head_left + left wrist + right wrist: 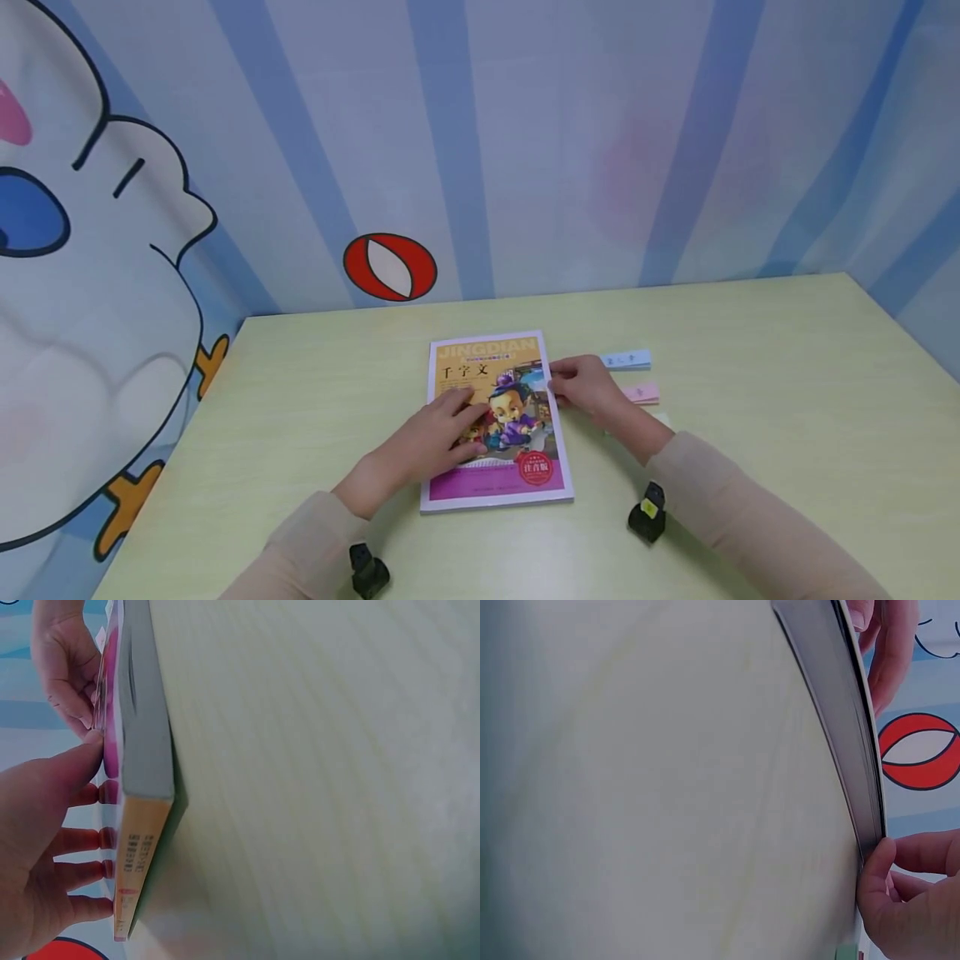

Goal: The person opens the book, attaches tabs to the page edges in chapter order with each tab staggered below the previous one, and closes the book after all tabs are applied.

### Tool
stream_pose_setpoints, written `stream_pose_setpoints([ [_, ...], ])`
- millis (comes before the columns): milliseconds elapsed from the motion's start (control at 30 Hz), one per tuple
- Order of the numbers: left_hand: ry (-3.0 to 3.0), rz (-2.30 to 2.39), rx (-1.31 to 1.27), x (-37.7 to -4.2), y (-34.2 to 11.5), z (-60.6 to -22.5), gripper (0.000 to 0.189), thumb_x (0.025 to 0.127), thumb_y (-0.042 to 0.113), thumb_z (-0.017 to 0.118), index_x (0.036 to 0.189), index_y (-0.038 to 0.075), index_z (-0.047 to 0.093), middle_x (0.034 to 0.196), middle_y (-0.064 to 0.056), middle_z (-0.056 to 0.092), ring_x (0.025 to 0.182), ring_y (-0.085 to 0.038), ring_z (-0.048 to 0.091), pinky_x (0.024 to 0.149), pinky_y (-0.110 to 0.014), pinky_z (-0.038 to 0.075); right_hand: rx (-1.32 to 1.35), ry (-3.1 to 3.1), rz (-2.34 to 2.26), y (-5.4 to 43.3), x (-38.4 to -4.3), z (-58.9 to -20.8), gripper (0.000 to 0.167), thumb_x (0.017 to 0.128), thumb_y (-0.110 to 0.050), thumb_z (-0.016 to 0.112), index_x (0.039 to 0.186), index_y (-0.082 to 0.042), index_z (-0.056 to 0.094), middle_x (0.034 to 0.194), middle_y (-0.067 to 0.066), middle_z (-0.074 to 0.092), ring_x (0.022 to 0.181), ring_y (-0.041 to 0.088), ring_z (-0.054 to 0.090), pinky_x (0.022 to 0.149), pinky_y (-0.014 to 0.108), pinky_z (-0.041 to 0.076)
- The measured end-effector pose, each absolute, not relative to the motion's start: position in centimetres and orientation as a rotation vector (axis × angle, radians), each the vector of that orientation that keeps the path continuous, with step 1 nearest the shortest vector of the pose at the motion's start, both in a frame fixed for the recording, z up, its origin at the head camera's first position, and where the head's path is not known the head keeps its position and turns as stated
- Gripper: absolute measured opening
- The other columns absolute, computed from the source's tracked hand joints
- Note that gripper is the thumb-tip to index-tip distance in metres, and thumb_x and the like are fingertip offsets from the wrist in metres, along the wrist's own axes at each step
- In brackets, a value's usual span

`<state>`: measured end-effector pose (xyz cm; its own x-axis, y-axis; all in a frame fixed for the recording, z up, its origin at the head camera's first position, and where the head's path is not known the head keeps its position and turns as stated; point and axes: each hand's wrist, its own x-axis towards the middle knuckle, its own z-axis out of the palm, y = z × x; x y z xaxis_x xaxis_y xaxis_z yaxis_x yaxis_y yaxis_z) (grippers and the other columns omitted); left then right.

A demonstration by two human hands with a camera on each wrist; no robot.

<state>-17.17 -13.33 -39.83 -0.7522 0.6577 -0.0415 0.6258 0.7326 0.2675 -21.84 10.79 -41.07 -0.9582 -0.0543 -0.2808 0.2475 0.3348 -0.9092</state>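
Observation:
A thick paperback book with a tan and magenta cartoon cover lies closed on the table. My left hand rests on the left part of its cover, fingers spread. In the left wrist view the fingertips press on the cover, above the tan spine. At the right edge, toward the upper corner, is my right hand. The right wrist view shows its thumb against the page edges and the index finger at the cover, pinching the edge.
Right of the book lie a blue paper strip, a pink strip and a green strip, partly hidden by my right hand and wrist. The pale table meets a blue striped wall covering behind. Small black cameras hang at both wrists.

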Motion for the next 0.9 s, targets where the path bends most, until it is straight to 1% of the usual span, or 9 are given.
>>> stream_pose_setpoints([
  [267,2.79,0.331,1.015,-17.29,-13.18,-40.07,0.058,0.092,0.044,0.053,0.139,0.011,0.043,0.146,-0.017,0.032,0.134,-0.033,0.03,0.105,-0.046,0.032,0.195,2.361,-1.659,10.71,-21.71,-41.02,0.038,0.091,-0.001,0.054,0.128,0.007,0.051,0.115,0.023,0.058,0.084,0.019,0.058,0.064,0.022,0.051],
  [533,2.789,0.335,1.017,-17.35,-13.2,-39.96,0.058,0.092,0.043,0.054,0.139,0.011,0.044,0.145,-0.018,0.033,0.133,-0.033,0.032,0.104,-0.045,0.033,0.187,2.387,-1.649,10.57,-21.61,-40.79,0.037,0.091,-0.001,0.054,0.127,0.007,0.052,0.109,0.021,0.058,0.083,0.018,0.057,0.063,0.023,0.051],
  [900,2.786,0.34,1.022,-17.3,-13.24,-39.85,0.058,0.092,0.042,0.054,0.138,0.01,0.044,0.145,-0.018,0.033,0.133,-0.032,0.032,0.104,-0.044,0.033,0.19,2.393,-1.644,10.49,-21.44,-40.65,0.038,0.091,-0.001,0.054,0.128,0.007,0.05,0.106,0.02,0.056,0.083,0.019,0.057,0.066,0.024,0.052],
])
